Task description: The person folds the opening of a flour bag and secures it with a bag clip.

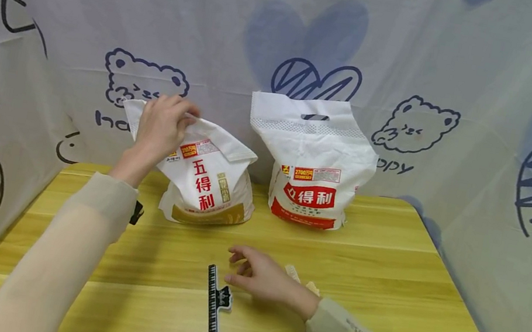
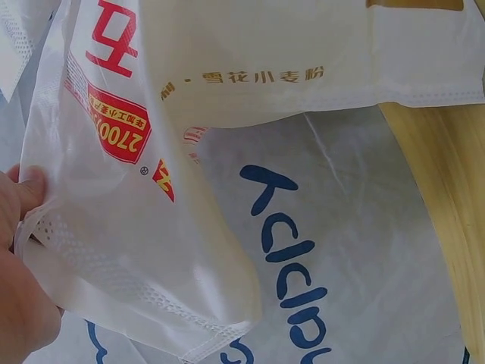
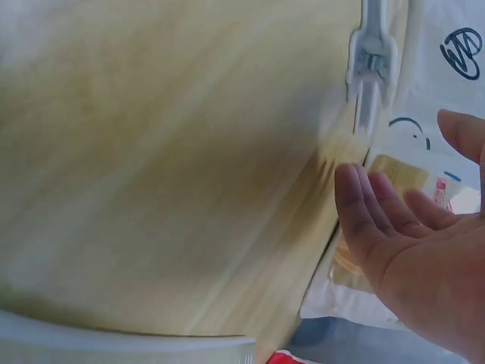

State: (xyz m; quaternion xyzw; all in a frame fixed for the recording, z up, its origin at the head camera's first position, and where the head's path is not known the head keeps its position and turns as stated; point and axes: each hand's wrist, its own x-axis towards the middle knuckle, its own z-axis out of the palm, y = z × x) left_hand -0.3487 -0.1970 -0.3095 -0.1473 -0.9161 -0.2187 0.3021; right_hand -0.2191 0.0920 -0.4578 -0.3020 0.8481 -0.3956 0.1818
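My left hand [image 1: 163,121] grips the folded top edge of a white flour bag [image 1: 212,180] with red lettering and a gold band. In the left wrist view, the thumb pinches the perforated top strip of that bag [image 2: 114,258], which sags and creases. My right hand [image 1: 261,277] hovers low over the table, fingers apart and loosely bent, holding nothing. Just left of its fingertips lies a long sealing clip [image 1: 213,305], black with white stripes and a black grip. The right wrist view shows the palm [image 3: 424,265] with nothing in it.
A second white flour bag [image 1: 321,158], with a red label and a handle slot, stands upright at the back. Pale small pieces [image 1: 293,273] lie partly hidden behind my right wrist. The wooden table [image 1: 388,259] meets a printed cloth [image 1: 237,24] hanging behind.
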